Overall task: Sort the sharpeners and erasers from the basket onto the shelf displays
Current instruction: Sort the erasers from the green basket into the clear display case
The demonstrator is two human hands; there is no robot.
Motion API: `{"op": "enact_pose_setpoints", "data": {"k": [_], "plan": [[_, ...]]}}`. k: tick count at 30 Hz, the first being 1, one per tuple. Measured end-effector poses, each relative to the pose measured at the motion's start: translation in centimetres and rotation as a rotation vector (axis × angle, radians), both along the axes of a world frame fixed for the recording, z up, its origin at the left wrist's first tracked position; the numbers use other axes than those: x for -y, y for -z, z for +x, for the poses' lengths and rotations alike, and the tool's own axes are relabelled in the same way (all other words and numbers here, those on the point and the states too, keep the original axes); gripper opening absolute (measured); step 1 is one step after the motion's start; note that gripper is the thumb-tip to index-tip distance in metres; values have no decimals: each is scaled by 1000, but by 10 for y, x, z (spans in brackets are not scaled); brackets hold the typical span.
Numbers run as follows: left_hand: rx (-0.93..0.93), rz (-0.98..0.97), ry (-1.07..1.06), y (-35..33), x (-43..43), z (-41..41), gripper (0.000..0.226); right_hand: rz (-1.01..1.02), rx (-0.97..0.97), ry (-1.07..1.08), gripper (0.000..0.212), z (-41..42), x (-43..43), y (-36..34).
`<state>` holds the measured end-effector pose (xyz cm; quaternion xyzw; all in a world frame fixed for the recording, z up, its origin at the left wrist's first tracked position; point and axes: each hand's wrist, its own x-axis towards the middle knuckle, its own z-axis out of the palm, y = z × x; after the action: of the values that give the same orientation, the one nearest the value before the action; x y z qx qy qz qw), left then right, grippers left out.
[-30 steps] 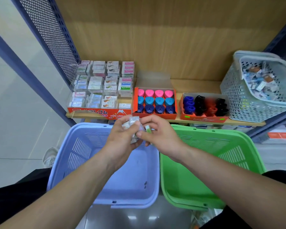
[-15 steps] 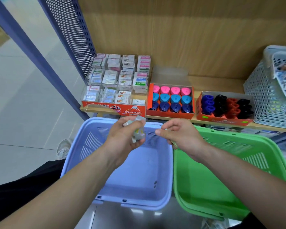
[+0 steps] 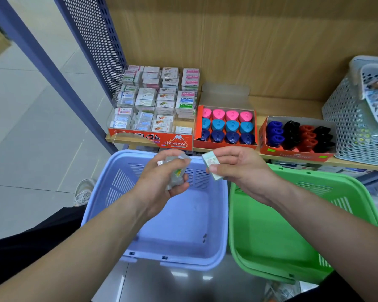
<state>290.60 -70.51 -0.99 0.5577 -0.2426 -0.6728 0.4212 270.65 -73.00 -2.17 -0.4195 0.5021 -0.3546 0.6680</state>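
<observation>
My left hand (image 3: 162, 182) grips a small bunch of wrapped erasers (image 3: 175, 171) above the blue basket (image 3: 140, 214). My right hand (image 3: 238, 166) pinches one pale wrapped eraser (image 3: 211, 165) between thumb and fingers, just right of the bunch. On the shelf behind stands the tiered eraser display (image 3: 155, 105) with an orange front. Beside it sit an orange box of pink, light blue and dark blue sharpeners (image 3: 226, 126) and an orange box of blue, black and red sharpeners (image 3: 297, 136).
A green basket (image 3: 292, 214) stands right of the blue one. A white mesh basket (image 3: 358, 118) holding small packets sits at the shelf's right end. A perforated blue panel (image 3: 92, 40) and a post bound the left. Tiled floor lies beyond.
My hands have come apart: the right hand drew one eraser out of the bunch and lifted it to the right. The view has shifted left and closer to the shelf.
</observation>
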Motion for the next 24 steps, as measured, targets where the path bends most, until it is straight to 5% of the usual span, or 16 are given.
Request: {"op": "enact_pose_setpoints", "data": {"k": [6,16,24], "plan": [[96,-111,90,-4,-1,-4,19,6,-20,-66,18,0,-4,-8],[207,-129,-22,-10,7,5,13,-17,144,3,33,10,1,-10],[464,-191,148,-40,19,62,14,-140,-168,52,20,34,24,-20]]}}
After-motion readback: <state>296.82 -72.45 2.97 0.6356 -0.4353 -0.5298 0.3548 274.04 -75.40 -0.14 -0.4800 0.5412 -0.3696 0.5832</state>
